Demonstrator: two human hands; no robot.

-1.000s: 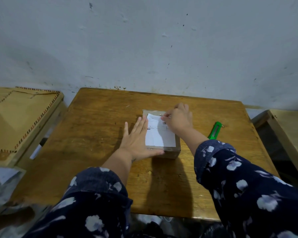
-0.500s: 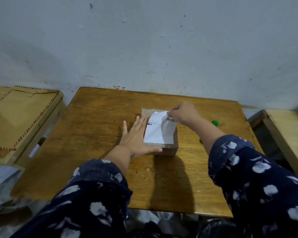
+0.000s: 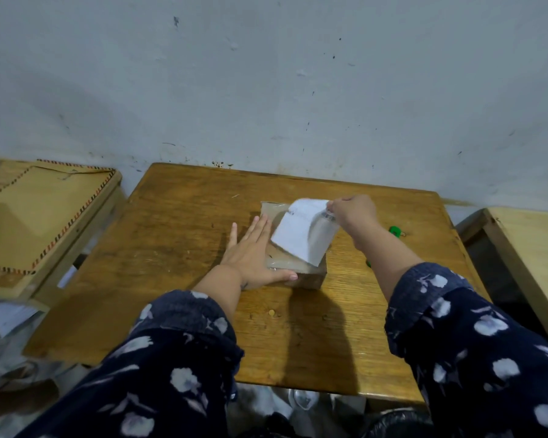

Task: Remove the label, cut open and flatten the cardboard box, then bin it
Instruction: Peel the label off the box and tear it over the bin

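Peeling the white shipping label [image 3: 301, 233] is the step in hand: the right hand [image 3: 351, 211] pinches its far corner and lifts it off the small cardboard box [image 3: 293, 268] mid-table, while the left hand [image 3: 250, 256] lies flat and open against the box's left side, bracing it. Only the near edge looks stuck. The next move calls for a steady pull toward the body, then reaching for the green cutter [image 3: 394, 230] just beyond the right forearm.

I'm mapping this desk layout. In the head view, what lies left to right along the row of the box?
Side table → left hand → white label → right hand → green cutter → right-side table.
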